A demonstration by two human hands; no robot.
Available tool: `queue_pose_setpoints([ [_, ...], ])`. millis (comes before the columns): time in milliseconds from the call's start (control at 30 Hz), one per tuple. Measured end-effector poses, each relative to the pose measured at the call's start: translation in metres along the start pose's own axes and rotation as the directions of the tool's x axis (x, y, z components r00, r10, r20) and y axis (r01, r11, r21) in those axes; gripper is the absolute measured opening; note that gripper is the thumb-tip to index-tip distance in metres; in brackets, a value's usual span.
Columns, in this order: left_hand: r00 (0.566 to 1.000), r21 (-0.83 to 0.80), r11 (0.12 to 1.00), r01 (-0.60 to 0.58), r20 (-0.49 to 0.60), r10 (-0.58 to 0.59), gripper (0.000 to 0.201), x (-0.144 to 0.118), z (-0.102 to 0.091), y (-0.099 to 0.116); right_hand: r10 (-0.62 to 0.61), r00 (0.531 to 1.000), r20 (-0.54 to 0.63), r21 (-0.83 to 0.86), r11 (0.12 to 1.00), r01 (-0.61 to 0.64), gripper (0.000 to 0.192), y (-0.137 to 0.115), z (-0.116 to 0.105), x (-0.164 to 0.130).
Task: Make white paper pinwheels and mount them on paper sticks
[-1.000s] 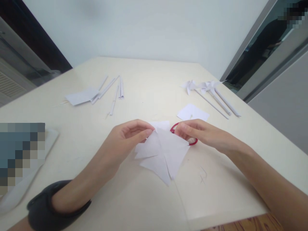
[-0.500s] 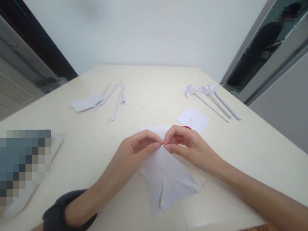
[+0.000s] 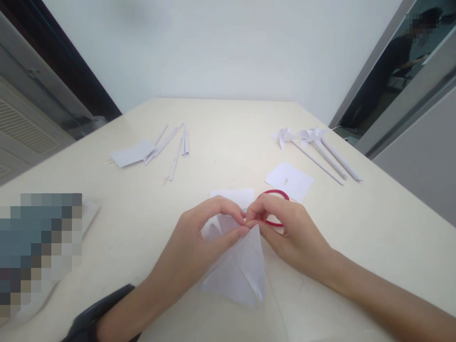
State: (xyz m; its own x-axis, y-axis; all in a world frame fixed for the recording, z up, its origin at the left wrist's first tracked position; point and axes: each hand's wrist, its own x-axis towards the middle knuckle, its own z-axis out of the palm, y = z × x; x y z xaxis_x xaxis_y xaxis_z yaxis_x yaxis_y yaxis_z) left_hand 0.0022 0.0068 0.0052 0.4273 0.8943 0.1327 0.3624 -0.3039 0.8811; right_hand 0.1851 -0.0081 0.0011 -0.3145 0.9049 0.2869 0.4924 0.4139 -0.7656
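In front of me a thin white paper sheet with slits and creases hangs from my fingertips over the table. My left hand pinches it between thumb and index finger near its top. My right hand is closed in a pinch at the same spot, its fingertips meeting the left ones beside a raised paper corner. What lies exactly between the fingertips is too small to see. Red-handled scissors lie partly behind my right hand, next to a folded white paper.
Paper pinwheels on rolled sticks lie at the back right, near a square paper. Rolled paper sticks and a paper piece rest at the back left. A blurred-out object is at left. A person is beyond the doorway.
The paper sheet has turned in my fingers, and a corner now stands up by my right thumb. Both hands sit slightly lower, and more of the red scissors shows.
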Motion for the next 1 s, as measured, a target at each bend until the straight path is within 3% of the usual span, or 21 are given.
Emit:
queue_pose_setpoints([
  [167, 0.995, 0.061, 0.995, -0.084, -0.043, 0.087, 0.003, -0.001, -0.001, 0.001, -0.062, 0.996, -0.060, -0.006, 0.998, 0.062, 0.006, -0.003, 0.001, -0.002],
  [333, 0.997, 0.011, 0.998, -0.062, -0.054, 0.063, 0.009, -0.003, -0.001, -0.001, -0.119, 0.991, -0.059, 0.104, 0.987, 0.125, 0.007, -0.007, 0.000, -0.001],
  [467, 0.998, -0.063, 0.997, -0.047, -0.051, 0.044, 0.003, -0.001, -0.004, -0.004, 0.014, 1.000, 0.026, 0.144, 0.989, -0.017, 0.011, -0.004, -0.018, 0.005],
  [567, 0.993, -0.113, 0.992, -0.055, -0.113, 0.042, 0.003, 0.001, -0.007, -0.004, 0.174, 0.974, 0.147, -0.147, 0.977, -0.152, 0.011, 0.010, -0.038, 0.009],
  [667, 0.981, -0.097, 0.993, -0.068, -0.185, 0.049, 0.002, 0.001, -0.010, -0.003, 0.221, 0.951, 0.215, -0.430, 0.896, -0.111, 0.013, 0.025, -0.049, 0.010],
  [733, 0.974, -0.090, 0.993, -0.082, -0.219, 0.061, 0.003, 0.000, -0.012, -0.001, 0.224, 0.948, 0.229, -0.531, 0.844, -0.071, 0.010, 0.031, -0.048, 0.011],
  [867, 0.962, -0.129, 0.982, -0.137, -0.252, 0.101, 0.005, -0.001, -0.012, 0.001, 0.216, 0.951, 0.222, -0.577, 0.815, -0.050, 0.010, 0.031, -0.043, 0.013],
  [1000, 0.948, -0.207, 0.956, -0.208, -0.283, 0.145, 0.008, 0.000, -0.012, 0.000, 0.267, 0.961, 0.069, -0.486, 0.850, -0.202, 0.011, 0.027, -0.052, 0.016],
])
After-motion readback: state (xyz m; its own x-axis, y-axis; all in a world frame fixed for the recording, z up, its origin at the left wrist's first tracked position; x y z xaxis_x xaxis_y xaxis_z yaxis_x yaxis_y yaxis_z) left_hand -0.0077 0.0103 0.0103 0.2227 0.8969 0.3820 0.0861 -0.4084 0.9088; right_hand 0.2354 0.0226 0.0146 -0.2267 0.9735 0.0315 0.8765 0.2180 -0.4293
